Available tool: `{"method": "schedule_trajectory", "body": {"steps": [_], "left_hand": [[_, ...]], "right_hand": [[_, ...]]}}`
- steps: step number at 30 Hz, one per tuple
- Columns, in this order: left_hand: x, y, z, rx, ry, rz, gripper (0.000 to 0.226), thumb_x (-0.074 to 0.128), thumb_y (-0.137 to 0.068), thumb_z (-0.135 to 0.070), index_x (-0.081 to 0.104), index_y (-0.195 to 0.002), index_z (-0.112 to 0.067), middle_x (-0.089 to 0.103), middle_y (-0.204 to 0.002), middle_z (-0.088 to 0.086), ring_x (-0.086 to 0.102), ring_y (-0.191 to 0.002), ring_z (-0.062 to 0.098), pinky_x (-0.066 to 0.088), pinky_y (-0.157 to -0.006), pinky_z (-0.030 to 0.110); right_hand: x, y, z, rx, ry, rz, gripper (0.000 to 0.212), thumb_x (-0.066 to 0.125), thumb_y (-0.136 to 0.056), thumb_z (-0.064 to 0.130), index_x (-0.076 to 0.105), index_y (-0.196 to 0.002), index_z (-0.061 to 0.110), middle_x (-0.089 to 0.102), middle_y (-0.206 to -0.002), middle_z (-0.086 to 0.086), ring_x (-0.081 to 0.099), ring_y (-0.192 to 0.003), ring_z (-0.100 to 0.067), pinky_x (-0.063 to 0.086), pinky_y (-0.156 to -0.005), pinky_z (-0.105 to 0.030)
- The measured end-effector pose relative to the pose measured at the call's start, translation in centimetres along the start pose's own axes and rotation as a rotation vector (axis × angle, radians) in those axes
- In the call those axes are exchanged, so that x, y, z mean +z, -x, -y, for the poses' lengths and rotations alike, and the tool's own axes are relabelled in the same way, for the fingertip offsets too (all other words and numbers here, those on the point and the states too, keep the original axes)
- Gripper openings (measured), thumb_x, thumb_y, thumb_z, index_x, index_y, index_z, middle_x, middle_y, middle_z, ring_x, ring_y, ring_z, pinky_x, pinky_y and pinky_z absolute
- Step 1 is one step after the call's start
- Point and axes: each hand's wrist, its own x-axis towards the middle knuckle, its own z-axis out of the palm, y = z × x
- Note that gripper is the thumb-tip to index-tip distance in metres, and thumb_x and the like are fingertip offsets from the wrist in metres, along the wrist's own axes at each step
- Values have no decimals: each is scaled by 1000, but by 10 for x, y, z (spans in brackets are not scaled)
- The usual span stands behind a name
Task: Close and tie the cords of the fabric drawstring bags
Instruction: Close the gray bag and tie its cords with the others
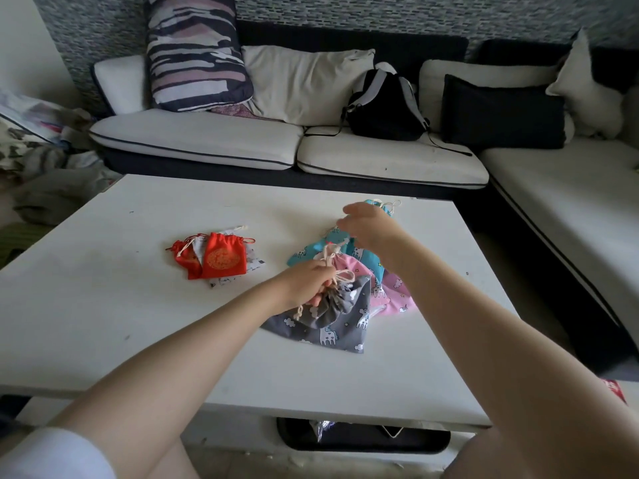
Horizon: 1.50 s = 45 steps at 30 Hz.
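Left hand [311,280]: fingers curled round the gathered neck and cream cord [333,261] of the grey bag [332,323].
Right hand [368,226]: raised over the blue bag [311,252]; grip unclear.
Grey bag: on the white table [138,305], overlapping the pink bag [383,288].
Red bags [214,257]: well left.

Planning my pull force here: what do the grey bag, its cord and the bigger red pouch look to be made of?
Grey bag: thin matte woven cloth, likely cotton; it puckers in soft folds at the neck the left hand grips.
Cord: cream twisted rope, probably cotton; knotted ends show.
Red pouch: smoother fabric with slight sheen, perhaps satin, gold round print.
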Motion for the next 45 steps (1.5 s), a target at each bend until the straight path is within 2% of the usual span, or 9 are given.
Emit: {"method": "schedule_trajectory", "body": {"steps": [8, 13, 18, 24, 28, 30, 35, 38, 45], "left_hand": [[-2, -3, -3, 58, 282, -96, 24, 46, -95, -21, 57, -74, -19, 47, -69, -3, 43, -57, 10, 33, -52, 22], [-4, 0, -6, 42, 246, -95, 25, 39, -96, -15, 55, -76, -18, 49, -67, -1, 46, -57, 9, 37, -51, 19], [-5, 1, -8, 37, 160, -91, 27, 39, -94, -8, 55, -74, -18, 53, -71, 1, 51, -59, 15, 42, -61, 26], [-4, -1, -8, 138, -194, -163, 15, 44, -96, -20, 54, -85, -15, 69, -71, 5, 65, -62, 17, 53, -66, 30], [0, 1, -13, 230, -372, -265, 12, 48, -91, -13, 56, -85, -20, 63, -67, 2, 61, -56, 15, 40, -47, 9], [-1, 0, -14, 241, -447, -323, 13, 50, -87, -12, 62, -91, -11, 66, -75, 10, 64, -69, 25, 42, -54, 19], [-6, 0, -15, 206, -450, -347, 14, 57, -85, -17, 61, -97, -10, 68, -92, 13, 64, -83, 30, 49, -70, 35], [-6, -1, -16, 224, -457, -363, 17, 59, -85, -19, 61, -99, -11, 68, -96, 12, 61, -86, 31, 47, -72, 36], [-6, -10, -24, 314, -425, -446, 17, 55, -89, -19, 61, -103, -12, 66, -101, 6, 61, -88, 26, 50, -76, 38]], "right_hand": [[4, 18, -28, -205, 205, 259, 34, 49, -81, -1, 62, -108, 15, 63, -91, 0, 58, -86, -18, 49, -90, -39], [3, 19, -30, -367, 388, 242, 34, 71, -79, 21, 62, -112, 17, 61, -92, 6, 61, -88, -17, 50, -91, -34], [5, 20, -29, -420, 484, 187, 38, 73, -77, 19, 64, -113, 15, 68, -104, -1, 58, -87, -12, 46, -83, -22], [5, 17, -29, -437, 675, 88, 22, 63, -85, 17, 66, -106, 9, 69, -102, -9, 61, -97, -24, 48, -82, -32], [9, 15, -31, -413, 890, 12, 18, 51, -90, 15, 64, -103, 13, 65, -101, -10, 61, -95, -31, 52, -77, -41], [9, 14, -34, -421, 900, 7, 18, 49, -92, 15, 62, -103, 13, 63, -102, -8, 60, -96, -30, 53, -77, -42], [-3, 22, -27, -372, 667, 184, 23, 48, -95, 27, 61, -90, 9, 55, -78, -2, 48, -68, -15, 38, -59, -25], [-6, 23, -30, -172, 223, 336, 26, 51, -92, 14, 53, -67, 14, 46, -62, -3, 40, -58, -16, 32, -57, -25], [-14, 21, -39, 93, -514, 448, 23, 40, -90, 8, 55, -73, 9, 34, -59, 0, 34, -52, -13, 29, -54, -23]]}}
